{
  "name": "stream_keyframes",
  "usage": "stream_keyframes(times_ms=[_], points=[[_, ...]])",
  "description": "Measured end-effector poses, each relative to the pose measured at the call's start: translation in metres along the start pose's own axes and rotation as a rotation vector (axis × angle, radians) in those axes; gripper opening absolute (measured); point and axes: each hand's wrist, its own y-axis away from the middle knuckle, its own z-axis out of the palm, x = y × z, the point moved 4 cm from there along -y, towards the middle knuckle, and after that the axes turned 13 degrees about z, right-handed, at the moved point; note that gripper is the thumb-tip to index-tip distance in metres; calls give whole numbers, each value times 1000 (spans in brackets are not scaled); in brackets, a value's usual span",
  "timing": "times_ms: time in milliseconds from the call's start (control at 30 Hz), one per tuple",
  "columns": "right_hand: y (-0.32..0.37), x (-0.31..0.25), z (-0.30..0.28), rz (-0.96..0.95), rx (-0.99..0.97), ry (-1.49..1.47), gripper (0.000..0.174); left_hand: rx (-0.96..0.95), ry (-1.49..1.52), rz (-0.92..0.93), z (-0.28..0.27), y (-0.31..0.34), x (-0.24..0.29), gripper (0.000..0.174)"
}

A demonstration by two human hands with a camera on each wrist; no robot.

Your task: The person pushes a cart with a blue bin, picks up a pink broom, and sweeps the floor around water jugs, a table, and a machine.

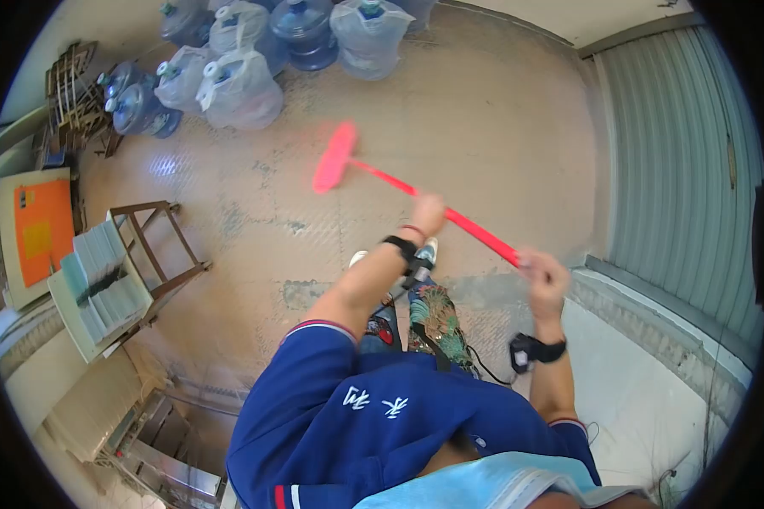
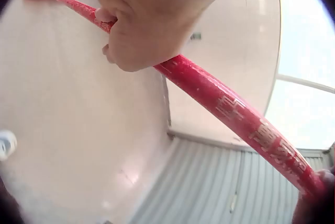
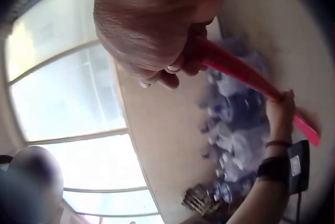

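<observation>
- The left hand is curled round the middle of the handle of a long red plastic broom, with the thumb and fingers closed on the shaft, as shown in the left wrist view.
- The right hand is wrapped round the top end of the same handle, and the fingers are seen folded over it in the right wrist view.
- The broom is held slantwise in front of the body. Its flat red head is blurred over the floor ahead, and contact with the floor cannot be made out.
- The beige patterned tile floor is marked with darker scuffs and a grey patch near the person's shoes.
- To the right, the floor is bordered by a pale concrete ledge, and a grey-green corrugated roller shutter is seen behind it.
- At the far side, large blue plastic water bottles are grouped on the floor, several of them wrapped in clear bags.
- To the left, a brown wooden frame stand is placed on the floor, with stacks of pale flat trays just beside it.
- Further left, an orange board is laid flat, and a pile of wooden crates is kept near the bottles.
</observation>
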Motion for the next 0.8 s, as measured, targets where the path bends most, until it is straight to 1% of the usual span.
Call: stream_keyframes(times_ms=[33,67,100,133,200,233,267,300,333,367,400,433,467,500,567,633,700,767,800], points=[[5,-11,-35,-44,88,45,20,-134,70,74,7,-33,44,14],[10,-13,-66,-33,137,67,19,-131,168,59,24,-59,80,12],[14,-14,-94,-26,188,83,19,-244,221,61,31,-84,117,12],[18,-18,-116,-3,203,87,17,-171,147,164,37,-101,151,12],[14,-24,-145,17,240,80,16,15,227,265,41,-129,199,9],[13,-30,-155,-56,234,61,17,2,226,279,39,-141,214,9],[10,-37,-165,-136,226,43,18,-16,305,325,36,-155,228,9],[3,-41,-176,-137,243,32,18,-34,378,376,27,-171,239,10],[-1,-48,-187,-219,277,-28,18,-44,369,396,10,-186,246,10],[-1,-55,-196,-304,314,-84,19,-93,385,376,-5,-197,250,10],[-8,-60,-204,-306,328,-87,19,-141,404,344,-20,-208,249,11],[-17,-67,-210,-332,320,-165,20,-141,400,347,-33,-221,241,11],[-31,-72,-213,-360,306,-245,21,-159,288,349,-48,-236,224,11],[-49,-73,-211,-360,303,-252,21,-182,176,348,-61,-249,202,12],[-95,-62,-197,-320,335,-198,19,-257,37,326,-81,-273,142,12],[-156,-35,-162,-130,307,-182,16,-319,-21,197,-82,-295,60,15],[-221,-12,-114,-117,146,-254,13,-289,-103,185,-71,-314,-21,16],[-252,-23,-107,-125,224,-293,13,-271,-189,223,-51,-339,-57,17],[-274,-28,-110,-124,269,-316,12,-263,-197,297,-48,-358,-53,19]])
